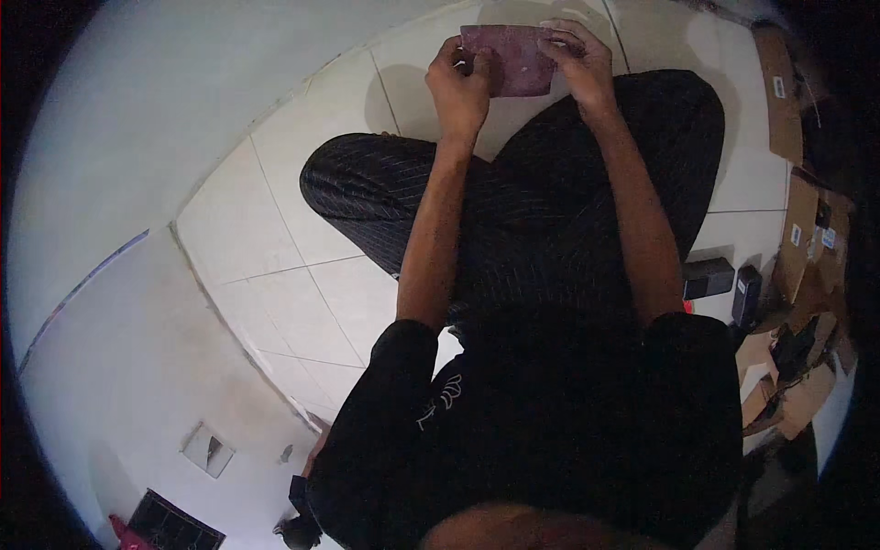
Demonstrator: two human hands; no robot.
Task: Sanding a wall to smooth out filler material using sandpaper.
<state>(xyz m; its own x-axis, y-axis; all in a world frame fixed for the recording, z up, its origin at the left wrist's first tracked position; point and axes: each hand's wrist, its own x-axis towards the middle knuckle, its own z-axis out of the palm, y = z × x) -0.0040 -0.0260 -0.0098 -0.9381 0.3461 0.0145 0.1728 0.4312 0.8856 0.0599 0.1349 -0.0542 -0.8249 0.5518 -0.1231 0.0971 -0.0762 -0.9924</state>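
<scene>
A flat, roughly rectangular purple-maroon sheet (519, 62) is held up between both hands at the top of the head view, beyond my crossed legs. My left hand (465, 79) grips its left edge, the thumb lying over the face towards me. At the upper right corner, my right hand (579, 58) pinches the sheet between thumb and fingers. What the sheet is made of cannot be told, and its far side is hidden.
Pale floor tiles (282, 289) surround my legs, with white walls (137, 124) at the left. On the right lie two dark box-shaped objects (709, 277) and several pieces of cardboard (801, 240). A dark panel (175, 521) is at the lower left.
</scene>
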